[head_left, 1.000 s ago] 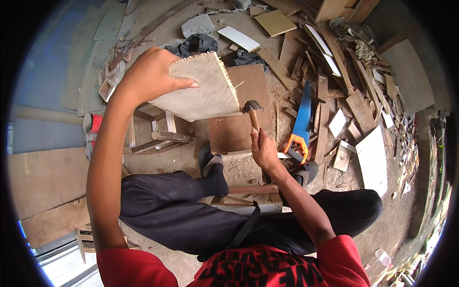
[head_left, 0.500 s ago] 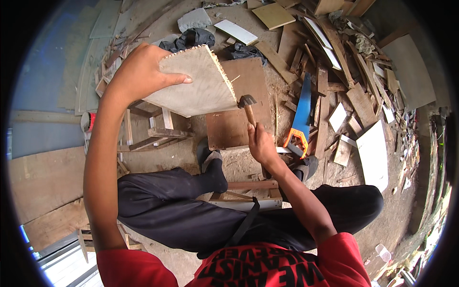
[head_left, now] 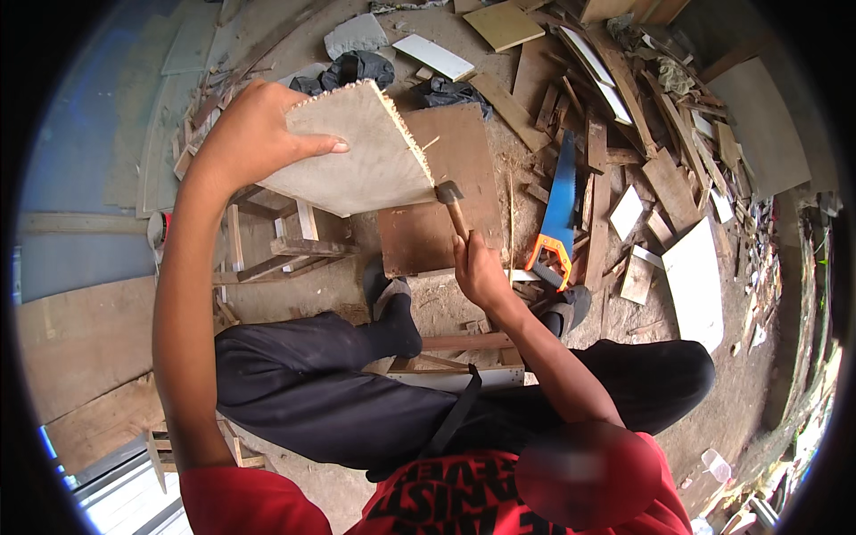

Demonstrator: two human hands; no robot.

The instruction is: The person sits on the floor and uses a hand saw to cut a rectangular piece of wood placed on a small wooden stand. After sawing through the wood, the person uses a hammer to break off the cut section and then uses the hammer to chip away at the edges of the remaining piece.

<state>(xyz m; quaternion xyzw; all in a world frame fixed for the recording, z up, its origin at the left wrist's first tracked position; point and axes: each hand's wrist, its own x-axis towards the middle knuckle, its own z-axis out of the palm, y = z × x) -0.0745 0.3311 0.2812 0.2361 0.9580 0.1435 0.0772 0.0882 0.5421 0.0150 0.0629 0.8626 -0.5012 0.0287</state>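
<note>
Seen from above, a seated person in a red shirt [head_left: 419, 499] and loose black trousers [head_left: 339, 401] holds a board and a hammer over a cluttered floor. The left hand [head_left: 245, 138], reaching far forward, is clamped on a pale grey, four-sided wooden board [head_left: 357, 156] by its upper left corner. The thumb presses flat on the pale face while the fingers wrap out of sight behind it, apparently to keep the panel steady and tilted. The board's top and right edges are rough and splintered.

The right hand [head_left: 483, 272] is closed around the wooden handle of a small, dark-headed hammer [head_left: 453, 209], thumb and forefinger forward, probably for control. The hammer's head is at the board's lower right corner; whether it touches is hard to tell.

Beneath lies a flat brown wooden panel [head_left: 437, 241], partly covered by the raised board. To its right, a blue-bladed handsaw with an orange and black handle [head_left: 559, 205] rests on the floor, perhaps put there to leave both hands free. Further right spreads a heap of wood offcuts [head_left: 673, 192].
</note>
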